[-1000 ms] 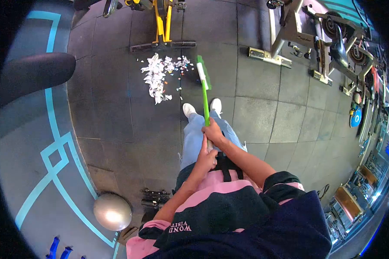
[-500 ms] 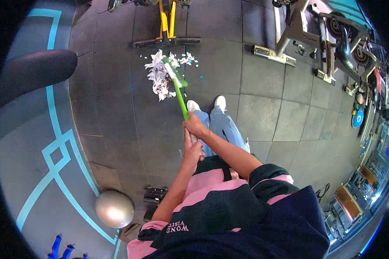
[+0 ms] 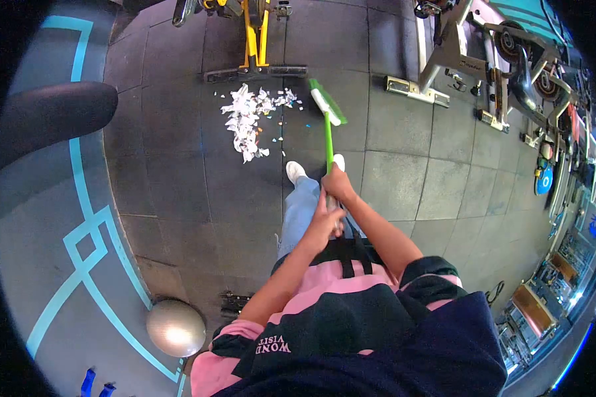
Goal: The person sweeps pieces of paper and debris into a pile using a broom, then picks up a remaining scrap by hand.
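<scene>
Both of my hands are wrapped round the handle of a broom (image 3: pixel 329 135). My right hand (image 3: pixel 338 183) grips it higher up, nearer the head, and my left hand (image 3: pixel 327 222) closes on the lower end near my waist. The broom head (image 3: pixel 326 106) is white with green bristles and is over the dark floor, to the right of a pile of torn white paper scraps (image 3: pixel 244 122). A gap separates broom and pile. Smaller bits, some coloured, lie scattered between them.
Beyond the pile stands a yellow-framed machine (image 3: pixel 251 46) with a black foot bar (image 3: pixel 255 73). Exercise bikes (image 3: pixel 467 63) stand at the upper right. A dark padded shape (image 3: pixel 59 119) juts in from the left, and a silver exercise ball (image 3: pixel 176 329) rests at the lower left.
The broom head has swung right, off the paper pile, and both hands have moved right with the handle. My legs have shifted, and the pile now shows uncovered.
</scene>
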Motion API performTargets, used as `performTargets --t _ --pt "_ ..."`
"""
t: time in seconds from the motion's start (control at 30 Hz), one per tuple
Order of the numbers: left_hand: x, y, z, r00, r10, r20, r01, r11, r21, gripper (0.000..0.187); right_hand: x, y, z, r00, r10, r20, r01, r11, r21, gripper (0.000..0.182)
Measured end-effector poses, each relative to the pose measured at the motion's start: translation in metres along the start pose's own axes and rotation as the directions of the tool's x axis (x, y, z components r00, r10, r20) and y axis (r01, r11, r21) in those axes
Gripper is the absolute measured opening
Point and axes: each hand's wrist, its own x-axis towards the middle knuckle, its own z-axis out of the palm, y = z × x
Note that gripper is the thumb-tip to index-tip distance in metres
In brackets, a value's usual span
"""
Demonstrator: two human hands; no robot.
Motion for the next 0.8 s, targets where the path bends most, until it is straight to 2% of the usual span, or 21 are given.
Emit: performTargets --t 0.07,0.13,0.17,0.2,0.27,0.37,0.43,0.53,0.6,0.63,0.73,0.8 --pt "0.021 0.006 -0.014 1.0 0.019 0.001 -0.019 0.998 -0.06 0.072 0.027 0.003 0.011 1.0 -0.015 -0.013 0.015 1.0 0.002 0.035" --pt "0.025 0.01 -0.025 0.999 0.035 -0.002 -0.035 0.992 -0.12 0.065 0.038 -0.011 0.021 0.998 -0.049 0.043 0.049 0.999 0.008 0.035" --pt "0.024 0.012 -0.03 0.999 -0.006 -0.043 -0.003 0.98 -0.199 0.065 0.034 -0.023 0.023 0.998 -0.014 0.069 0.019 0.997 -0.072 0.035" --pt "0.022 0.014 -0.035 0.996 -0.049 -0.079 0.026 0.961 -0.276 0.065 0.043 -0.019 0.042 0.998 -0.037 0.05 0.04 0.998 -0.056 0.034" --pt "0.015 0.009 -0.049 0.99 -0.061 -0.128 0.025 0.964 -0.266 0.065 0.035 -0.032 0.056 0.997 -0.033 0.067 0.036 0.999 -0.04 0.034" --pt "-0.003 -0.002 -0.057 0.984 -0.034 -0.172 -0.005 0.975 -0.222 0.067 0.02 -0.037 0.076 0.987 -0.141 0.073 0.141 0.99 0.006 0.033" --pt "-0.018 -0.003 -0.054 0.975 0.065 -0.212 -0.095 0.986 -0.135 0.072 0.006 -0.044 0.08 0.982 -0.165 0.097 0.165 0.986 0.005 0.031" --pt "-0.038 0.003 -0.039 0.958 0.088 -0.272 -0.112 0.991 -0.075 0.078 -0.014 -0.055 0.079 0.966 -0.215 0.146 0.199 0.973 0.116 0.03" --pt "-0.054 0.01 -0.03 0.96 0.079 -0.27 -0.089 0.996 -0.025 0.081 -0.032 -0.061 0.076 0.96 -0.27 0.08 0.252 0.95 0.185 0.034" --pt "-0.066 0.017 -0.022 0.965 0.065 -0.255 -0.07 0.998 -0.01 0.082 -0.037 -0.06 0.075 0.953 -0.289 0.088 0.267 0.942 0.205 0.041" --pt "-0.081 0.013 -0.015 0.98 0.045 -0.196 -0.043 0.999 0.019 0.084 -0.059 -0.061 0.053 0.959 -0.244 0.143 0.217 0.959 0.18 0.044" --pt "-0.078 0.005 -0.013 0.996 0.034 -0.087 -0.033 0.999 0.014 0.083 -0.064 -0.057 0.033 0.959 -0.251 0.131 0.229 0.96 0.159 0.044"
